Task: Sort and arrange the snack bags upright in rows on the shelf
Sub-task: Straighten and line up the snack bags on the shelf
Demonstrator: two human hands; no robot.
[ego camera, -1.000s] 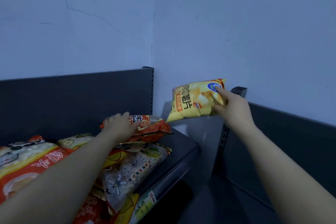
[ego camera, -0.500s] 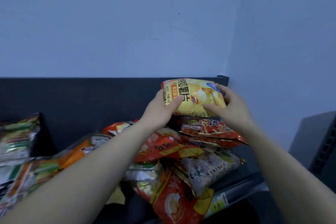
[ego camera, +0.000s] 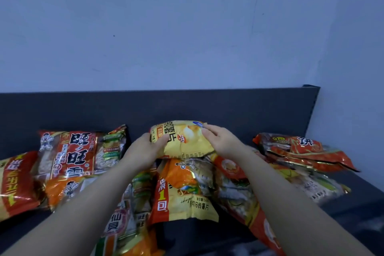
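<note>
1. Both hands grip the yellow chip bag (ego camera: 182,139): left hand (ego camera: 143,151) on its left end, right hand (ego camera: 223,141) on its right.
2. The bag sits atop the pile, near the shelf's back panel (ego camera: 249,110).
3. Bare shelf (ego camera: 353,197) shows at the right edge.

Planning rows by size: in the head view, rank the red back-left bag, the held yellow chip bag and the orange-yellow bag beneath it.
1. The red back-left bag and orange-yellow bag look alike; the second is nearer and partly covered.
2. Held yellow chip bag: smallest.
</note>
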